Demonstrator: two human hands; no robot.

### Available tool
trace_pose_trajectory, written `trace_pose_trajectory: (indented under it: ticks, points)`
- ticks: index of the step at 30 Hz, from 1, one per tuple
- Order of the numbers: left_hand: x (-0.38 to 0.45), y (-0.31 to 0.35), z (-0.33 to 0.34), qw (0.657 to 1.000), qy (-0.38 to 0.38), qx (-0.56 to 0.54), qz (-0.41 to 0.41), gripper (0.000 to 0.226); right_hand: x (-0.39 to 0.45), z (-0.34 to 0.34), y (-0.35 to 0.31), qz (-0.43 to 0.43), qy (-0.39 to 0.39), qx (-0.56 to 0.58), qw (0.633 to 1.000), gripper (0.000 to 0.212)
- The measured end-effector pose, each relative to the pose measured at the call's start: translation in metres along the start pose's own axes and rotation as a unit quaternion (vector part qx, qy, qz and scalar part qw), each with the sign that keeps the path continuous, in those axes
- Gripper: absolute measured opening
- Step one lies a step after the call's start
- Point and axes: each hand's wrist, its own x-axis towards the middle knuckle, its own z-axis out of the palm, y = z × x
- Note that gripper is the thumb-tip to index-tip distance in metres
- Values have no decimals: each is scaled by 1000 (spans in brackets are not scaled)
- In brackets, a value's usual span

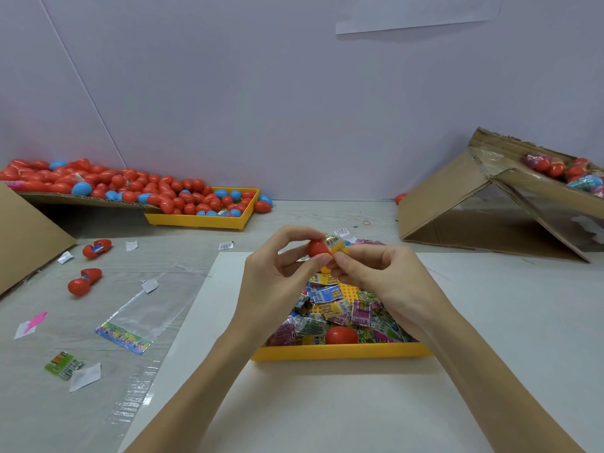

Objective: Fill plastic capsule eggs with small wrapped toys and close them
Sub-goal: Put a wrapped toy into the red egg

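Red plastic capsule egg half held above the near tray, gripped between thumb and curled fingers of the left hand. Small wrapped toy in a yellow printed packet lodged at the open mouth of that half, pinched by thumb and forefinger of the right hand. Both hands touching at the fingertips around the egg.

Below the hands: shallow yellow plastic tray on a white sheet, heaped with small colourful wrapped toy packets; one red egg piece lying among the packets near the front rim.

To the left, on clear plastic film: a green packet, scraps of white paper, a clear bag with a rainbow-printed header, and two opened red eggs lying apart from each other.

Further back on the left: second yellow tray partly under a cardboard sheet, both covered by a pile of red and blue capsule eggs.

Far right: tilted cardboard box lined with clear film, with wrapped eggs inside. Pale wall behind.
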Motion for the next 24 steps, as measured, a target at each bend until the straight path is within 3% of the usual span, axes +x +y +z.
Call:
trace_pose_trajectory:
  ticks: [12, 17, 24]
  points:
    - [-2, 0, 4, 996, 67, -60, -16, 28, -3, 13, 2, 105, -37, 205, 972, 25]
    - [-3, 1, 3, 997, 62, -48, -1, 33, -4, 12, -1, 125, -44, 211, 968, 28]
    - [-1, 2, -3, 992, 31, 85, 83, 45, -7, 9, -10, 132, -65, 168, 975, 29]
